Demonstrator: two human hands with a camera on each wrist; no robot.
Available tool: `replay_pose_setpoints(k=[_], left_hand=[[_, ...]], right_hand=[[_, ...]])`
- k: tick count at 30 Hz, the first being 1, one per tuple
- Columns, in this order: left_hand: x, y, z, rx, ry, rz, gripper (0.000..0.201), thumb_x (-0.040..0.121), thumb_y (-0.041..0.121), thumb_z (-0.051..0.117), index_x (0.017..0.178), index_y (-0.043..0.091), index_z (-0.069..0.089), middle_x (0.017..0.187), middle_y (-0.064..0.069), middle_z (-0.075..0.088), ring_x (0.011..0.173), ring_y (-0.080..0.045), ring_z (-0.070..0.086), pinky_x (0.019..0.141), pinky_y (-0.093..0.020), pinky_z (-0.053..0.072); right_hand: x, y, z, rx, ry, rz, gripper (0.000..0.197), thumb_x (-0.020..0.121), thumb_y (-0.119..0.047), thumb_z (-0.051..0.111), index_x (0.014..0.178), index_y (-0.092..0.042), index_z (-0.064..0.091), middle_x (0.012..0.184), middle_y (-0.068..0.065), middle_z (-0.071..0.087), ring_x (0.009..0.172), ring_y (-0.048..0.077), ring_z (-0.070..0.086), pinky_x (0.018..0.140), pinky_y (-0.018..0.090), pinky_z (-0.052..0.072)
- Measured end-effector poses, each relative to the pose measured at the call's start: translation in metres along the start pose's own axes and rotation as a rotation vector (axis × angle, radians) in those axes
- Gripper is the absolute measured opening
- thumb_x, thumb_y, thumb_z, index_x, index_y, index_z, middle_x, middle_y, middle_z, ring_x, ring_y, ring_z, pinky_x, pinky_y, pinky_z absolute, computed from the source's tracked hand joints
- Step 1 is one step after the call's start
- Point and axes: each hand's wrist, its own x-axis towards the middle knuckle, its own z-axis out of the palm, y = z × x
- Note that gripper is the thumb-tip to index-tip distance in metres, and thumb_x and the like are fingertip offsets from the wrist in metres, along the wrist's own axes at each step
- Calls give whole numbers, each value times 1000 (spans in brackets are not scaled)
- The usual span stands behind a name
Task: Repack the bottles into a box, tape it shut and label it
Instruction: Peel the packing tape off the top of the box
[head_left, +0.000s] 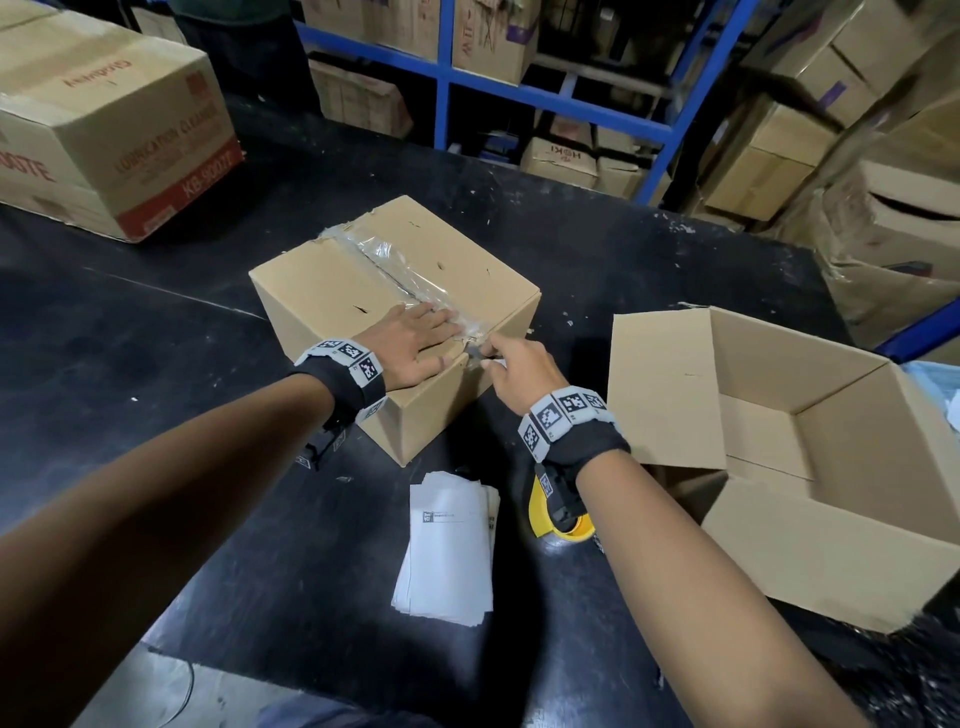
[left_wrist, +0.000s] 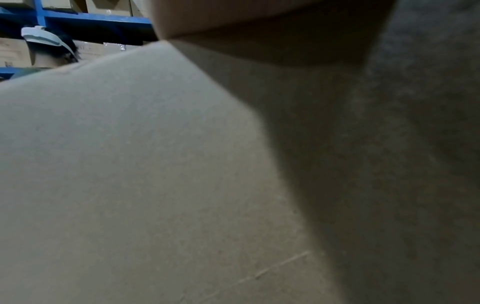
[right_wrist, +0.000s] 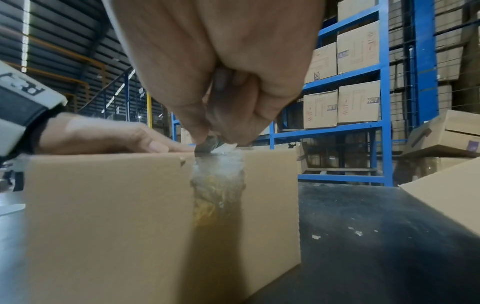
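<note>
The black bench (head_left: 156, 338) carries, in descending size, an empty open box (head_left: 779, 415) at the right, a sealed box (head_left: 332, 301) at centre, a stack of paper labels (head_left: 447, 545) at the near edge, and a yellow tape roll (head_left: 540, 514) partly hidden under the right wrist. The sealed box is plain brown cardboard with wrinkled clear tape (head_left: 395, 260) along its top seam and down the near face. The left hand (head_left: 415, 343) lies flat, fingers spread, on the lid. The right hand (head_left: 511, 364) pinches a small blade (right_wrist: 221, 144) at the near end of the seam. The step appears to be cutting the old box open; next, a steady cut along the seam. No bottles are visible.
</note>
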Motion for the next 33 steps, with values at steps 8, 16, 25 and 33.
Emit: replay_pose_setpoints(k=[8, 16, 25, 33], left_hand=[[-5, 3, 0, -2, -26, 22, 84, 75, 57, 8, 147, 19, 26, 156, -3, 21, 143, -26, 15, 114, -49, 16], [-3, 0, 0, -5, -1, 19, 81, 76, 56, 12, 145, 20, 30, 153, -1, 27, 141, -24, 19, 112, -49, 21], [-7, 4, -3, -42, 48, 31, 82, 74, 56, 15, 142, 17, 38, 150, -3, 33, 140, -23, 23, 110, -46, 24], [-6, 5, -1, -51, 71, 19, 79, 75, 56, 16, 139, 17, 41, 149, -1, 36, 139, -23, 25, 110, -44, 23]], right_hand=[[8, -13, 7, -71, 44, 66, 7, 94, -18, 52, 99, -14, 56, 99, 14, 62, 83, 33, 57, 69, 36, 49], [4, 1, 5, -17, 72, 21, 10, 94, -18, 53, 101, -14, 59, 99, 10, 63, 85, 30, 58, 68, 31, 44], [3, 3, -2, -138, 46, 13, 11, 98, -25, 44, 101, -17, 52, 96, 10, 61, 82, 36, 57, 67, 37, 46], [10, 24, -15, 170, 107, 193, 22, 94, -23, 38, 91, -10, 56, 78, 15, 66, 78, 37, 59, 74, 44, 52]])
